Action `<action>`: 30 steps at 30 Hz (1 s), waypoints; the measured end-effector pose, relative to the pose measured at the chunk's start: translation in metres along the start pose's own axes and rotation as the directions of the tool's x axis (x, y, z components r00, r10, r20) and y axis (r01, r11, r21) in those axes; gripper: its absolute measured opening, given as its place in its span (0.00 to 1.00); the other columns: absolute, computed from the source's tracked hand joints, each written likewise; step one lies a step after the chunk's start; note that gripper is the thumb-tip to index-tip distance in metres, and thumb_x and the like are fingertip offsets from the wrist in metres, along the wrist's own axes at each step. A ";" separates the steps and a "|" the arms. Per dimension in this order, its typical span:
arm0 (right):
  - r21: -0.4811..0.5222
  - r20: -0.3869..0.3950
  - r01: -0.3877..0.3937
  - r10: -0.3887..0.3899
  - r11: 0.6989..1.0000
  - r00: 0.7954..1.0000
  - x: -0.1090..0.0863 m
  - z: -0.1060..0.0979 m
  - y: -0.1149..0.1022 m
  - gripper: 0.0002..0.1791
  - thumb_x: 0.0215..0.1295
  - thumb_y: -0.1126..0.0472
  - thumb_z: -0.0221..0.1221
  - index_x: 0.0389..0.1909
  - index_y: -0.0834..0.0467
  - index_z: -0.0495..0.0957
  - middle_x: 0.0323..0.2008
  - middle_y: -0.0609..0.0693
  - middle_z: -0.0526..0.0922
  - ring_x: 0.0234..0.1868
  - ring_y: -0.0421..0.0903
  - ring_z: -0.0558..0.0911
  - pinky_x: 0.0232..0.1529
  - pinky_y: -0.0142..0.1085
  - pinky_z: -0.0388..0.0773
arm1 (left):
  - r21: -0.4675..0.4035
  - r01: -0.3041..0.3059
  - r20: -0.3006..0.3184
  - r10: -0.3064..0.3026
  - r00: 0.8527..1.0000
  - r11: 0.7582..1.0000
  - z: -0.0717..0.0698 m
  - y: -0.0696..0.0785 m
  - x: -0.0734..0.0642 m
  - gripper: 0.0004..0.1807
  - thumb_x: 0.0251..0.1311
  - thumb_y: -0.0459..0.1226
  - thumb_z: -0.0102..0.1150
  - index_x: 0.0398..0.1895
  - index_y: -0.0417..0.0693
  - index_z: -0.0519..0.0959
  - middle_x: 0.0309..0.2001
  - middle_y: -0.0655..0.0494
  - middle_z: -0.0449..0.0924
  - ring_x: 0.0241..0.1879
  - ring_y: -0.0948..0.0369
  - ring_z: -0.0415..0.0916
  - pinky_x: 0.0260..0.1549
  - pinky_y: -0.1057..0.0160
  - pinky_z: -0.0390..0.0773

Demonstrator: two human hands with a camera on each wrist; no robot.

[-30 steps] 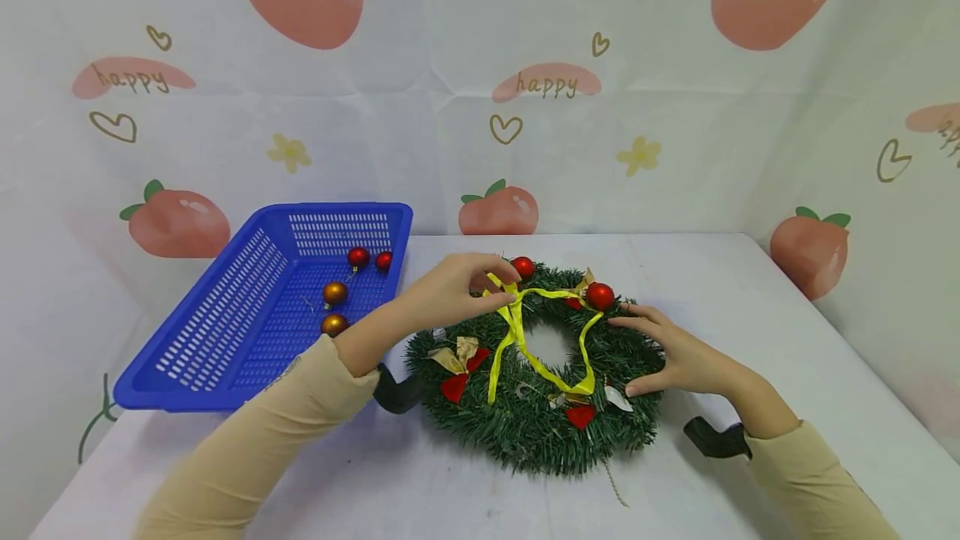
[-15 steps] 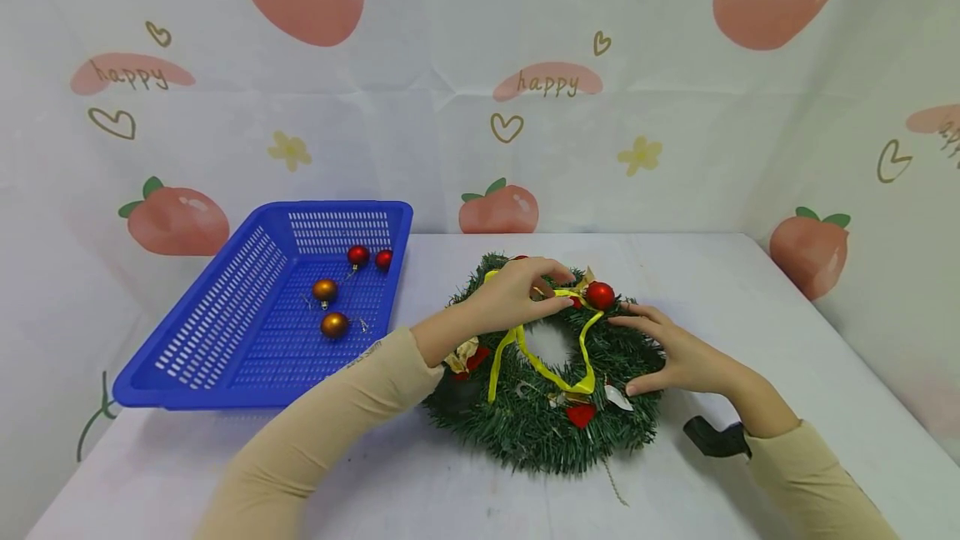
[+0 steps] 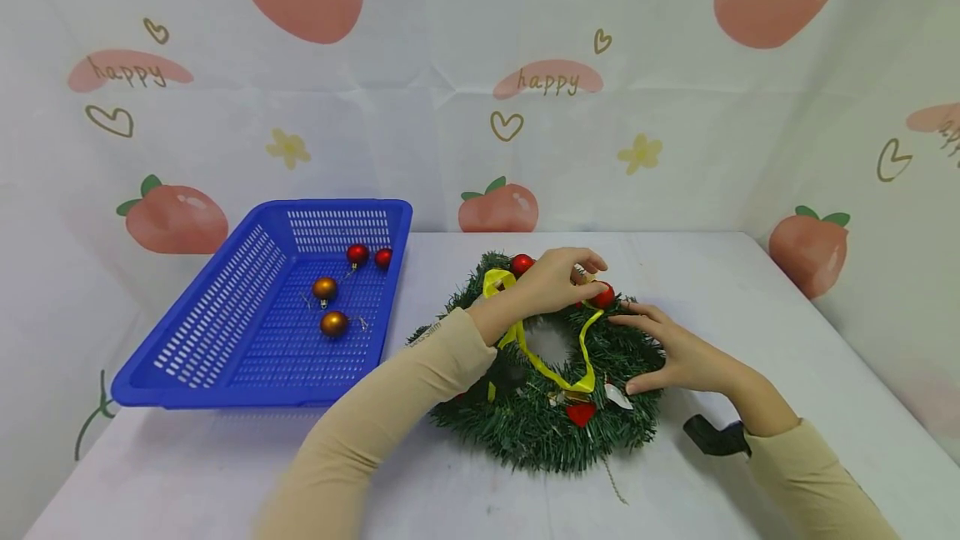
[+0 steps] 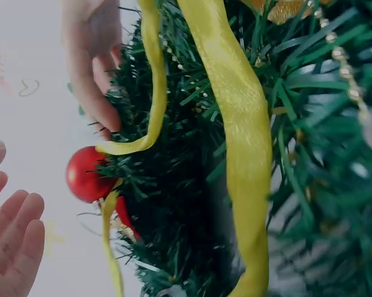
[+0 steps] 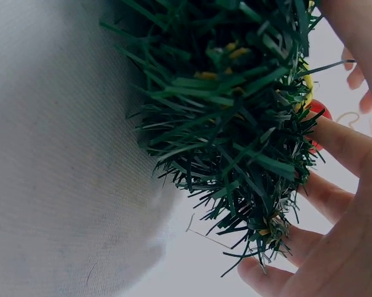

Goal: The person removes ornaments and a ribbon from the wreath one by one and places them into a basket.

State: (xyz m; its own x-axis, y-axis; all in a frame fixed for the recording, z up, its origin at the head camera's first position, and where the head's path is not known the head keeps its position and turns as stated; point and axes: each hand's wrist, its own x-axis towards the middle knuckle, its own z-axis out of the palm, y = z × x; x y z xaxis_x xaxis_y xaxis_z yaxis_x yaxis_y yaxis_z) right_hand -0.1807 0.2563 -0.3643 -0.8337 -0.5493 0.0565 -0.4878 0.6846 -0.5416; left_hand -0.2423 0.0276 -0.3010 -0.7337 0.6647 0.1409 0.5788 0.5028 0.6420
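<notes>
Bushy green wreath [image 3: 540,432], yellow-ribboned

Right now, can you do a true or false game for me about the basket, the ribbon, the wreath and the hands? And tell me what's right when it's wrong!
1. The blue basket has two red balls and two gold balls in it. True.
2. The ribbon is blue. False: it is yellow.
3. The right hand touches the wreath. True.
4. The left hand is inside the basket. False: it is over the wreath, near a red ball on it.
5. The wreath stands upright. False: it lies on the table.
</notes>
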 end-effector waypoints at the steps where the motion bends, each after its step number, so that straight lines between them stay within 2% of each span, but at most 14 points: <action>1: 0.000 -0.001 0.002 -0.002 1.000 1.000 0.000 0.000 0.000 0.46 0.45 0.47 0.71 0.65 0.55 0.63 0.67 0.67 0.54 0.64 0.70 0.60 0.51 0.66 0.67 | 0.004 0.011 0.004 -0.011 1.000 1.000 0.002 -0.001 0.002 0.17 0.63 0.40 0.56 0.54 0.46 0.75 0.53 0.49 0.78 0.47 0.58 0.80 0.40 0.71 0.79; 8: -0.007 -0.006 0.005 -0.005 1.000 1.000 0.000 0.001 0.000 0.46 0.45 0.47 0.71 0.65 0.56 0.63 0.67 0.67 0.54 0.64 0.70 0.60 0.51 0.66 0.67 | 0.118 0.071 0.011 -0.072 0.997 0.991 0.015 -0.008 0.011 0.21 0.63 0.40 0.56 0.59 0.48 0.73 0.56 0.49 0.77 0.48 0.58 0.79 0.47 0.67 0.79; 15: -0.010 -0.006 0.009 -0.009 1.000 1.000 0.000 0.001 0.001 0.46 0.45 0.47 0.71 0.65 0.56 0.63 0.67 0.67 0.54 0.64 0.70 0.60 0.51 0.66 0.67 | 0.170 0.097 0.047 -0.106 0.993 0.981 0.022 -0.014 0.016 0.26 0.61 0.44 0.58 0.63 0.48 0.70 0.58 0.50 0.76 0.56 0.56 0.75 0.54 0.64 0.76; 22: -0.015 -0.011 0.016 -0.016 1.000 1.000 0.000 0.001 0.001 0.46 0.45 0.47 0.71 0.65 0.56 0.63 0.66 0.66 0.55 0.63 0.69 0.61 0.51 0.66 0.67 | 0.221 0.100 0.047 -0.113 0.993 0.970 0.026 -0.016 0.017 0.25 0.60 0.45 0.58 0.61 0.49 0.71 0.56 0.52 0.77 0.52 0.59 0.77 0.50 0.66 0.77; 30: -0.007 -0.014 0.017 -0.017 1.000 1.000 0.000 0.002 0.001 0.45 0.45 0.48 0.71 0.65 0.56 0.63 0.66 0.67 0.54 0.63 0.70 0.61 0.51 0.66 0.67 | 0.209 0.104 0.015 -0.110 0.994 0.972 0.024 -0.014 0.013 0.23 0.61 0.44 0.58 0.59 0.50 0.73 0.54 0.52 0.79 0.51 0.59 0.77 0.49 0.66 0.77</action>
State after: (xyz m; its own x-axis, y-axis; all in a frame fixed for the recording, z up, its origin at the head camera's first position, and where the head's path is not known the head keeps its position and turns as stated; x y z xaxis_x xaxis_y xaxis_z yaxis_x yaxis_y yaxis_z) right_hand -0.1804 0.2561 -0.3660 -0.8290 -0.5539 0.0771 -0.5032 0.6786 -0.5351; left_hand -0.2512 0.0430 -0.3262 -0.7876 0.6134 0.0584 0.5605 0.6738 0.4816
